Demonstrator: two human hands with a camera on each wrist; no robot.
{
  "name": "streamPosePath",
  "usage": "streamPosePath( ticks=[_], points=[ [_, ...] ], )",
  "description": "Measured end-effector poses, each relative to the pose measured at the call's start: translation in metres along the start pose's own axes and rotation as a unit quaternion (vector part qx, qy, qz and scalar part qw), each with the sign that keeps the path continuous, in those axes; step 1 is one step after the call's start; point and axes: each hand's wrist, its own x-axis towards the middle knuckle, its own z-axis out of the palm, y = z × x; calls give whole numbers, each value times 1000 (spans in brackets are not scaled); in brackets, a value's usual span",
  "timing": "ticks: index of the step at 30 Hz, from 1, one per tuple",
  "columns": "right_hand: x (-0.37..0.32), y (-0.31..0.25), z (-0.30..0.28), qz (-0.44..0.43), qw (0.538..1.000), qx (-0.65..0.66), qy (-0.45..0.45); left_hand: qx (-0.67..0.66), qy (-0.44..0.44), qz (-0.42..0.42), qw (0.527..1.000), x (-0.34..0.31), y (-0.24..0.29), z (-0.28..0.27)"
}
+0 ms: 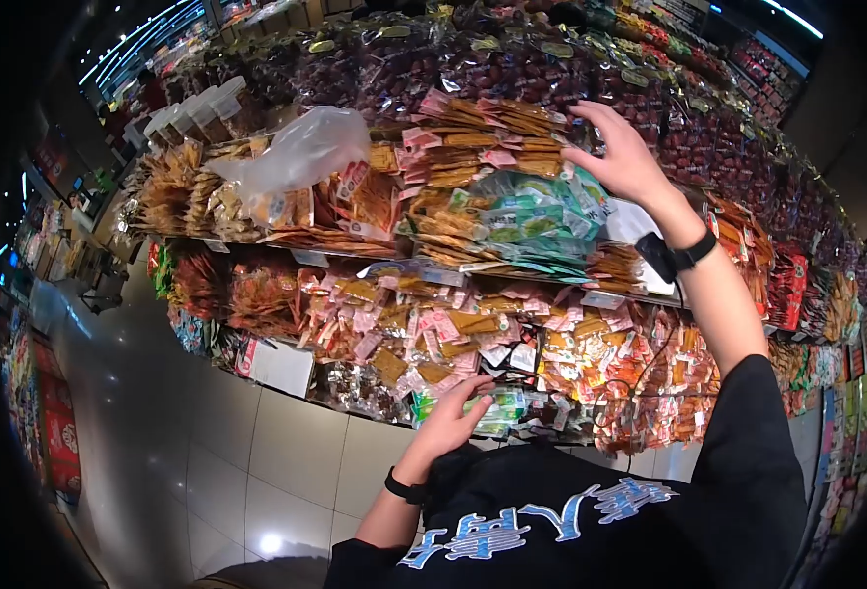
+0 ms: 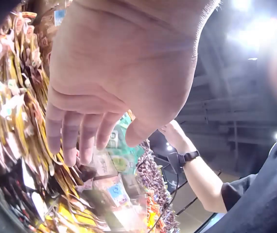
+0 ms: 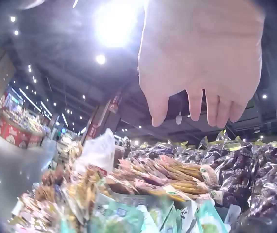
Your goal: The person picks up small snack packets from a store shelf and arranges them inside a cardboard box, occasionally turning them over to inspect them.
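Note:
My right hand (image 1: 622, 157) reaches over the upper shelf with fingers spread and nothing held, beside rows of flat brown snack packets (image 1: 497, 128) and teal-green packets (image 1: 541, 211). In the right wrist view the hand (image 3: 201, 63) hangs above brown packets (image 3: 177, 177) and teal ones (image 3: 119, 216), apart from them. My left hand (image 1: 450, 417) is at the lower shelf's front edge, near green packets (image 1: 500, 410). In the left wrist view its fingers are extended and the palm (image 2: 124, 63) is bare; whether the fingertips touch any packet cannot be told.
A translucent plastic bag (image 1: 316, 147) lies on the upper shelf at left, by several clear tubs (image 1: 198, 113). Dark purple packets (image 1: 384, 74) fill the back. The lower shelf holds pink and orange packets (image 1: 433, 329). A white box (image 1: 281, 367) sits at its left edge; tiled floor (image 1: 296, 442) lies below.

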Motion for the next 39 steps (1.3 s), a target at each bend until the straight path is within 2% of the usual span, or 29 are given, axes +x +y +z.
streamPosePath(
  ticks=[3, 6, 10, 13, 16, 20, 22, 25, 29, 31, 33, 36, 37, 38, 39],
  points=[
    [39, 0, 48, -13, 994, -104, -12, -28, 14, -22, 999, -9, -7, -37],
    [62, -5, 65, -3, 988, -126, -85, -40, 28, -29, 998, -17, -16, -64],
    [78, -5, 75, 3, 980, -148, -131, -64, 37, -38, 997, -25, -27, -84],
    [84, -8, 81, 36, 983, -136, -119, -48, 43, -41, 997, -31, -27, -95],
    [91, -7, 82, 91, 975, -133, -152, -50, 54, -34, 997, -34, -34, -99],
    [88, 14, 99, 85, 977, -154, -122, -51, 82, -38, 995, -35, -33, -98],
    [86, 18, 99, 83, 985, -138, -67, -48, 92, -40, 994, -35, -30, -92],
    [84, 12, 78, 107, 991, -80, 11, -46, 95, -42, 993, -37, -30, -78],
    [66, 31, 46, 95, 968, 152, 175, -58, 82, -48, 994, -30, -22, -44],
    [46, 32, 21, 177, 903, 364, 145, -52, 73, -41, 995, -23, -21, -22],
    [11, 28, -13, 263, 793, 542, 95, -40, 62, -31, 997, -15, -15, 1],
    [-48, 60, -41, 324, 726, 603, 62, -42, 59, -31, 997, -4, 2, 41],
    [-66, 65, -53, 342, 714, 610, 36, -40, 47, -43, 997, -2, 7, 53],
    [-84, 80, -56, 345, 760, 548, 62, -38, 36, -54, 997, 0, 12, 66],
    [-101, 95, -62, 357, 776, 519, 24, -32, 34, -53, 998, 2, 15, 79]
  ],
)
